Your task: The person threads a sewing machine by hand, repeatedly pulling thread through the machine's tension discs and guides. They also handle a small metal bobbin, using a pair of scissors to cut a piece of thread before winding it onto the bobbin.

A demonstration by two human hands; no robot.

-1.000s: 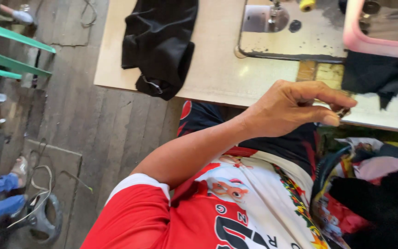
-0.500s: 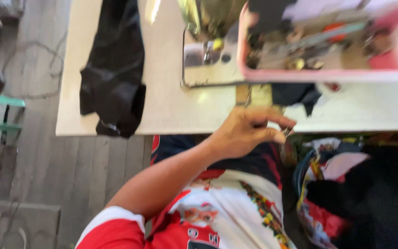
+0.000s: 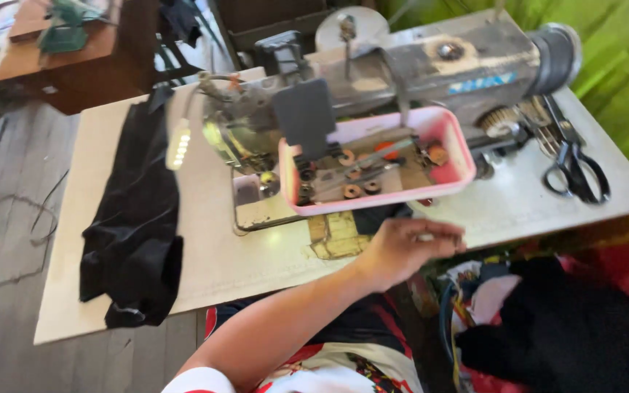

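Note:
My left hand [image 3: 405, 247] hovers over the front edge of the pale sewing table [image 3: 242, 266], its fingers pinched together around a small pale item I cannot identify. Just beyond it a pink tray [image 3: 447, 180] holding bobbins [image 3: 351, 191] and small parts rests against the grey sewing machine [image 3: 438, 62]. A dark scrap of cloth [image 3: 380, 216] lies under the tray's front edge, near my fingers. My right hand is out of sight.
A black garment [image 3: 140, 225] hangs over the table's left side. Black scissors [image 3: 576, 171] lie at the far right. A small lit lamp [image 3: 178, 143] sits beside the needle area. Heaped clothes [image 3: 562, 335] fill the lower right. A wooden desk [image 3: 74, 62] stands behind.
The view has swung up from my lap to the machine and tray. My left hand stays pinched at the table's front edge.

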